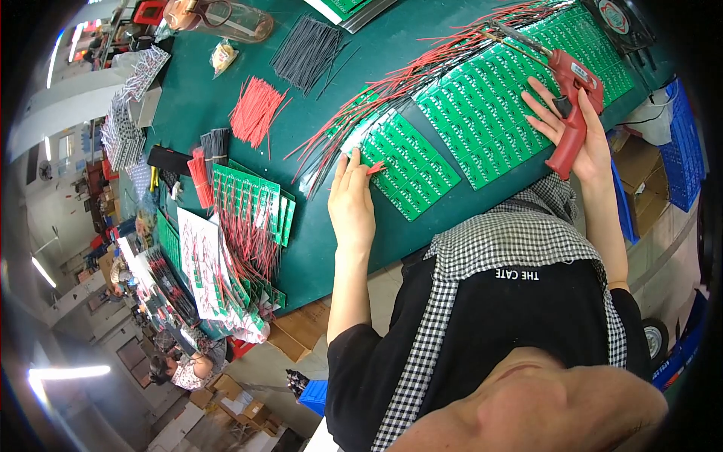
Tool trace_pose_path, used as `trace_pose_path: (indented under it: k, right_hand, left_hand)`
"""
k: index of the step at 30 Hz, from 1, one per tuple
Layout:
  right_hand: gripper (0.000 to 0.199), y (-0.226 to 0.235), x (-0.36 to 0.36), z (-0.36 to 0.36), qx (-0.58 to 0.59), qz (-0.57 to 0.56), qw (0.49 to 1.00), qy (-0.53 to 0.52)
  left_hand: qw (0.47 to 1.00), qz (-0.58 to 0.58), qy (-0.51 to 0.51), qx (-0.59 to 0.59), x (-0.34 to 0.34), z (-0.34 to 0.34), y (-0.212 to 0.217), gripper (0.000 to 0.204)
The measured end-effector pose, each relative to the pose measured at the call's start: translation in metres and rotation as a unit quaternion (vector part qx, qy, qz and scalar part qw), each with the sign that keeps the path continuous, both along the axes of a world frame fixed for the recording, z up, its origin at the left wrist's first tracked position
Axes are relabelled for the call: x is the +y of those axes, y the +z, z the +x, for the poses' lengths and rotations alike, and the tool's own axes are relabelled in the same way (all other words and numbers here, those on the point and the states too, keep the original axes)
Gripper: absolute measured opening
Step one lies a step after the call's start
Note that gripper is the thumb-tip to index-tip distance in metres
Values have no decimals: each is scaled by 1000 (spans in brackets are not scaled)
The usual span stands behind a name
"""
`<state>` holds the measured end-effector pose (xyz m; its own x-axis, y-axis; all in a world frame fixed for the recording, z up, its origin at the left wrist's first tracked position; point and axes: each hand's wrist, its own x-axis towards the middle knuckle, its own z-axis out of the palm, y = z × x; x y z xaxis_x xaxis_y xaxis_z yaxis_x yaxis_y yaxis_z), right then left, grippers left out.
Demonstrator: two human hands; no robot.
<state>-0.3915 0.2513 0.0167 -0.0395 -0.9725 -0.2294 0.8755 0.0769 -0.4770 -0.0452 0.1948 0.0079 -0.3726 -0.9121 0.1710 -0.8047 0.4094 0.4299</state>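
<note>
We see a big dark green table (226, 68) in a busy workroom. Rows of small green circuit boards (482, 113) with red wires lie near its front edge. Our left hand (352, 202) lies flat and open on the boards. Our right hand (576, 132) holds a red glue gun (574, 102). Bare table shows behind.

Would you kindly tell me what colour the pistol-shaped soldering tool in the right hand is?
The pistol-shaped soldering tool is red, best seen in the head view.

Green table (203, 83), green circuit boards (482, 120), red wires (256, 109), black wires (305, 53)
</note>
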Motion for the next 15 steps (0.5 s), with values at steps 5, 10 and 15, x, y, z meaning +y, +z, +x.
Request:
trace_pose_path:
  k: [5, 10, 15]
  right_hand:
    - [55, -3, -1, -2, 7, 7, 1000, -3]
    - [55, 0, 2, -3, 16, 3, 1000, -1]
    - [55, 2, 0, -3, 2, 14, 1000, -5]
  left_hand:
    - [999, 2, -41, -10, -3, 8, -1, 11]
    - [997, 23, -66, 35, -1, 9, 4, 12]
    - [993, 59, -19, 99, -5, 3, 0, 11]
